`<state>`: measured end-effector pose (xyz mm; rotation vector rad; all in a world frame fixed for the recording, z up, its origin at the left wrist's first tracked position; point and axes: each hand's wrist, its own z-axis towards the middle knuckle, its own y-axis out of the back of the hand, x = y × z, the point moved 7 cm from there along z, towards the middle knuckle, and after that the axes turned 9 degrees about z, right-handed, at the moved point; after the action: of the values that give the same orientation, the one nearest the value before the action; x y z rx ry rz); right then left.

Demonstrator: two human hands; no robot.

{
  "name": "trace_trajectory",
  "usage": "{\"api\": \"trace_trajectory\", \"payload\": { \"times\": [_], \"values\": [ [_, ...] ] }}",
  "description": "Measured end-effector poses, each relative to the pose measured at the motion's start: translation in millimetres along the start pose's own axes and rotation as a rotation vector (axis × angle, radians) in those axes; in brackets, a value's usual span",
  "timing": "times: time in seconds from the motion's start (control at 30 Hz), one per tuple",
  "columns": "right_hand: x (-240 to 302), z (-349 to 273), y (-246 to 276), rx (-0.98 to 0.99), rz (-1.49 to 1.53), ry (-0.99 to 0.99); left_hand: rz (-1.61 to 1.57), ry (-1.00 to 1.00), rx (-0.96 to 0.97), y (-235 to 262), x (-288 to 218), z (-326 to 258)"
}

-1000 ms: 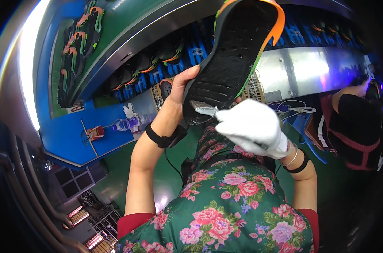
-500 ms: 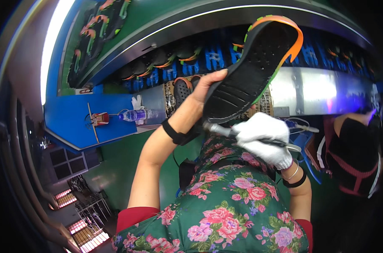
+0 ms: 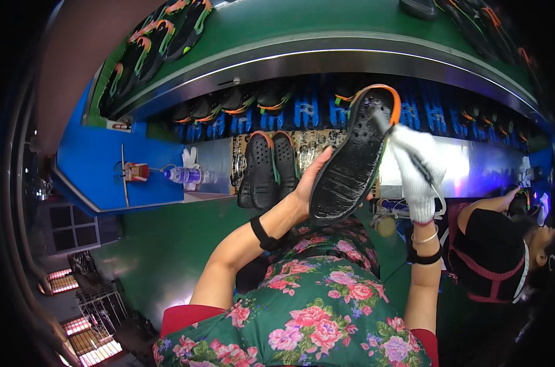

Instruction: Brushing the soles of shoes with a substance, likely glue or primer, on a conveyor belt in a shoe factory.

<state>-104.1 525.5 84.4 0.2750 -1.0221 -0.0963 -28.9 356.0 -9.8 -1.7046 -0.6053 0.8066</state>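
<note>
My left hand (image 3: 314, 180), bare, is closed round the edge of a black shoe sole (image 3: 344, 174) with an orange and green rim, held tilted in front of me. Wet-looking streaks shine across its lower half. My right hand (image 3: 417, 177), in a white knit glove, grips a brush (image 3: 382, 121) with a thin tube or cord running along it. The brush tip meets the sole's perforated end, beside the orange rim; its bristles are hard to make out. Left of the held sole, more black soles (image 3: 259, 168) rest on the patterned bench covering (image 3: 317, 142).
A line of blue racks (image 3: 305, 113) carries shoe parts behind the bench. Above runs a green shelf (image 3: 308, 21) with more soles (image 3: 146, 58). A plastic bottle (image 3: 182, 175) lies by the blue table (image 3: 88, 165) at left. Another person (image 3: 491, 251) works close on my right.
The brush has moved from the sole's near end up to its perforated far end. Glossy streaks now show on the sole, which sits lower in view. My head view has shifted.
</note>
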Motion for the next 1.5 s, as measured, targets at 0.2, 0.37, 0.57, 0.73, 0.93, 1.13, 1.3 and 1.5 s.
{"api": "trace_trajectory", "payload": {
  "times": [0.2, 0.37, 0.57, 0.73, 0.93, 1.13, 1.3, 1.5],
  "values": [
    [49.8, -34.5, -38.4, 0.087, -0.057, 0.212, -0.215, -0.089, 0.036, 22.4, -24.6, 4.9],
    [47.2, -61.1, -67.7, 0.411, 0.691, -0.301, 0.086, -0.213, 0.053, 2.8, -59.1, -0.5],
    [22.3, -65.8, -67.2, 0.275, 0.485, -0.683, 0.217, -0.19, 0.087, -7.6, -79.4, -12.7],
    [-13.4, -87.3, -42.4, -0.042, 1.189, -0.776, 0.462, -0.361, 0.091, -51.0, -122.8, -41.0],
    [-50.9, -98.1, -37.6, -0.252, 1.194, -0.806, 0.264, -0.51, 0.342, -94.2, -259.8, -17.9],
    [-60.4, -102.4, -65.1, -0.222, 1.13, -0.872, -0.219, -0.811, 0.06, -45.0, -341.3, 14.9],
    [-67.9, -106.3, -63.1, -0.225, 1.094, -0.844, -0.263, -0.906, -0.023, -18.6, -386.1, 5.6],
    [-84.5, -123.4, -53.7, -0.276, 1.102, -0.887, 0.369, -0.827, -0.384, -56.5, -285.0, 61.8]
  ]
}}
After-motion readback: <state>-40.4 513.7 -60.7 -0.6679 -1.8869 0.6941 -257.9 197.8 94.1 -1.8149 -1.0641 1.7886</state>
